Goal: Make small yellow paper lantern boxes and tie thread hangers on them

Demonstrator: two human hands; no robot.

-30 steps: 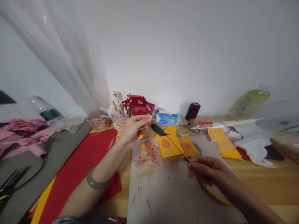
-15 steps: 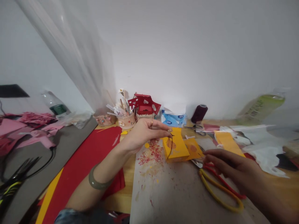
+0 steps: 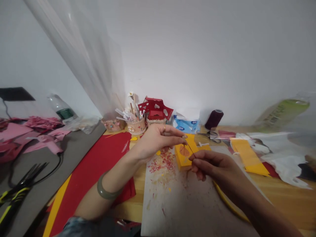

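Observation:
A dark thread [image 3: 190, 148] runs between my two hands. My left hand [image 3: 156, 140] is closed in a pinch on its upper end. At its lower end, the fingertips of my right hand [image 3: 217, 166] are pinched together. Just under the hands lies a small yellow paper box [image 3: 182, 162] with a round orange mark on its top, partly covered by my right fingers. The yellow handle of the scissors [image 3: 229, 204] shows beneath my right forearm; their blades are hidden.
Red and yellow scraps [image 3: 161, 163] litter the pale board [image 3: 187, 207]. Red sheets [image 3: 98, 171] lie at left, near pliers [image 3: 22, 187]. Behind stand a cup of sticks [image 3: 135, 126], a red box [image 3: 156, 113], a blue tissue pack [image 3: 186, 125] and a dark thread spool [image 3: 214, 119].
My right hand has moved left and up from the scissors and now pinches the thread. My left hand keeps its pinch near the same place. The view has shifted slightly.

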